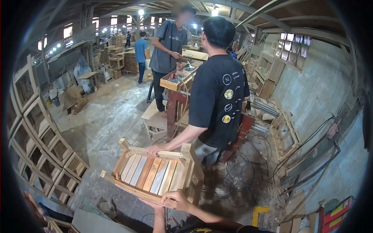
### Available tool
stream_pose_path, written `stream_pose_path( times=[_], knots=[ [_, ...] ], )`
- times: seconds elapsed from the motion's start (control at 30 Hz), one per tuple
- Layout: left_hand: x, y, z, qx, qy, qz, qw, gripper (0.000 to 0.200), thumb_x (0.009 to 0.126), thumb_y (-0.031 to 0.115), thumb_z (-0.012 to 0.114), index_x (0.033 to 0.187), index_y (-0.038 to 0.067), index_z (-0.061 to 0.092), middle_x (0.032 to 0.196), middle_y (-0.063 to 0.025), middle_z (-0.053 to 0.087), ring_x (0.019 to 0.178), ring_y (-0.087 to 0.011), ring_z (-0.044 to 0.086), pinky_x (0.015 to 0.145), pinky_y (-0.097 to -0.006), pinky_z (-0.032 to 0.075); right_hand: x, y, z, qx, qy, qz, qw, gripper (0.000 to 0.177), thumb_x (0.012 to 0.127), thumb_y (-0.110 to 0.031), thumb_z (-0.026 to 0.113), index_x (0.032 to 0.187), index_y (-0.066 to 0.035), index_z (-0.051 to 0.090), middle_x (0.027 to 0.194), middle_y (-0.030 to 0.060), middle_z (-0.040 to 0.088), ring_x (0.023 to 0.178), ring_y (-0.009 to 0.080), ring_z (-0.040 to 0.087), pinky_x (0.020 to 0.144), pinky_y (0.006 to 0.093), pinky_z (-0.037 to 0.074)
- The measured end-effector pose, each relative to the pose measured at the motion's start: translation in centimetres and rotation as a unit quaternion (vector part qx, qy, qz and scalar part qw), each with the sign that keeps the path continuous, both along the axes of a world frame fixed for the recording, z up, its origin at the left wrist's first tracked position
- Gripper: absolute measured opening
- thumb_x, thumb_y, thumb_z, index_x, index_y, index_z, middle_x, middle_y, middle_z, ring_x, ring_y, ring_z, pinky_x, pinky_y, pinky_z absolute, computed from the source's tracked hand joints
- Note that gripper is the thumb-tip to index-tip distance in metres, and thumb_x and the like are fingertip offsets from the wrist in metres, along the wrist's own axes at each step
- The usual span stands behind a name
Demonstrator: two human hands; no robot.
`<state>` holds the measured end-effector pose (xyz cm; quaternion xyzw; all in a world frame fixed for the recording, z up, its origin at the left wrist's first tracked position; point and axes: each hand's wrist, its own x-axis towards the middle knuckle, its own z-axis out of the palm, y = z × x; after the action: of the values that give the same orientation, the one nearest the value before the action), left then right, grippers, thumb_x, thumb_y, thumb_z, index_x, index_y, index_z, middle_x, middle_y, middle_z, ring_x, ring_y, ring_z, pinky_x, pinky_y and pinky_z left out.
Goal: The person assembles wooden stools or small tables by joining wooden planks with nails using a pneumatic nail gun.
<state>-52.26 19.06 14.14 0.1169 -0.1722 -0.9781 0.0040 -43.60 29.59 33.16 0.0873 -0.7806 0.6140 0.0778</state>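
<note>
control: report the hands.

operator: my right hand is curled over the near rail of the slatted wooden frame, fingers closed on the wood. my left hand sits just beside it, fingers laid along the same rail. i cannot tell whether it grips.

control: position of the frame?

operator: it is directly ahead of me, tilted, with the far side higher. it stands between me and a person in a black t-shirt. that co-worker's hand rests on the far rail. i cannot tell whether the frame's legs touch the concrete floor.

control: surroundings?

operator: stacked wooden panels line the left side. black cables lie coiled on the floor, right of the frame. behind the black t-shirt, a wooden tray sits on a red stand, and a person in a grey shirt stands beside it.
</note>
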Motion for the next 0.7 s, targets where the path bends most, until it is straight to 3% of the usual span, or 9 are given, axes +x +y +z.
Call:
stream_pose_path(
  times=[0.07,0.17,0.27,0.33,0.4,0.5,0.6,0.67,0.7],
  knots=[
    [0.6,-0.3,-0.2,0.003,0.007,0.008,1.0,0.075,0.093,0.064,0.034,0.144,0.01,0.033,0.146,-0.0122,0.036,0.127,-0.0302,0.043,0.105,-0.0474,0.035,0.4,-0.1,-1.1,-0.02,-0.033,-0.003,0.999,0.009,0.082,-0.006,0.061,0.084,0.001,0.066,0.078,0.0068,0.067,0.074,0.0114,0.062,0.07,0.026,0.048],
    [0.3,-1.1,-1.7,-0.012,0.082,-0.025,0.996,0.088,0.09,0.073,0.025,0.151,0.01,0.02,0.155,-0.0091,0.02,0.139,-0.0294,0.026,0.114,-0.0455,0.024,0.4,0.0,-3.1,-0.094,-0.048,0.013,0.994,0.01,0.083,-0.006,0.06,0.083,0.001,0.067,0.08,0.0045,0.067,0.077,0.0094,0.06,0.071,0.0245,0.046],
    [2.3,-0.8,3.7,-0.076,-0.06,0.008,0.995,0.085,0.091,0.072,0.027,0.149,0.01,0.024,0.154,-0.0087,0.024,0.136,-0.0294,0.031,0.113,-0.0432,0.026,0.7,0.3,-3.0,-0.095,-0.074,-0.001,0.993,0.013,0.084,-0.008,0.058,0.083,0.002,0.067,0.081,0.0043,0.067,0.079,0.0087,0.058,0.072,0.0237,0.045],
    [3.2,-0.8,3.8,-0.15,-0.058,-0.002,0.987,0.085,0.09,0.072,0.03,0.149,0.011,0.026,0.153,-0.0069,0.026,0.136,-0.0277,0.03,0.113,-0.0407,0.025,1.1,0.6,-3.1,-0.119,-0.096,-0.031,0.988,0.015,0.083,-0.009,0.056,0.082,0.003,0.066,0.081,0.0052,0.066,0.079,0.0096,0.058,0.074,0.0241,0.045],
    [2.0,-1.1,-2.3,-0.11,-0.03,-0.021,0.993,0.085,0.09,0.072,0.033,0.148,0.011,0.027,0.153,-0.006,0.027,0.136,-0.0271,0.03,0.113,-0.0401,0.024,0.8,1.4,-4.8,-0.142,-0.098,-0.056,0.983,0.017,0.083,-0.009,0.055,0.081,0.003,0.066,0.08,0.0055,0.066,0.079,0.0102,0.058,0.075,0.0243,0.045],
    [2.3,-0.6,-3.4,-0.052,-0.101,-0.04,0.993,0.078,0.093,0.067,0.033,0.146,0.011,0.031,0.149,-0.0055,0.033,0.132,-0.0259,0.036,0.109,-0.0399,0.03,1.0,2.2,-6.3,-0.214,-0.153,-0.105,0.959,0.016,0.081,-0.009,0.055,0.079,0.003,0.066,0.08,0.0064,0.066,0.08,0.0117,0.059,0.078,0.0243,0.044],
    [2.4,-0.3,-2.5,-0.037,-0.108,-0.085,0.99,0.076,0.092,0.067,0.034,0.145,0.012,0.034,0.144,-0.0058,0.039,0.128,-0.0255,0.04,0.107,-0.04,0.033,0.6,2.6,-7.9,-0.249,-0.183,-0.122,0.943,0.016,0.083,-0.007,0.054,0.08,0.002,0.067,0.082,0.0064,0.066,0.083,0.012,0.059,0.08,0.0246,0.044],
    [2.9,-0.4,-2.5,-0.003,0.016,-0.104,0.994,0.074,0.093,0.066,0.034,0.144,0.012,0.035,0.142,-0.0056,0.041,0.126,-0.0251,0.042,0.106,-0.04,0.034,0.3,2.2,-8.9,-0.269,-0.19,-0.114,0.937,0.016,0.084,-0.006,0.053,0.081,0.002,0.067,0.083,0.0059,0.065,0.084,0.0118,0.058,0.08,0.0249,0.044],
    [3.0,0.0,1.0,0.036,-0.076,-0.076,0.994,0.073,0.094,0.065,0.035,0.143,0.01,0.035,0.141,-0.0067,0.041,0.126,-0.0257,0.042,0.107,-0.0401,0.034,0.1,1.8,-8.4,-0.249,-0.204,-0.114,0.94,0.016,0.086,-0.006,0.052,0.083,0.002,0.066,0.085,0.0055,0.066,0.084,0.0115,0.058,0.081,0.025,0.044]
  ],
)
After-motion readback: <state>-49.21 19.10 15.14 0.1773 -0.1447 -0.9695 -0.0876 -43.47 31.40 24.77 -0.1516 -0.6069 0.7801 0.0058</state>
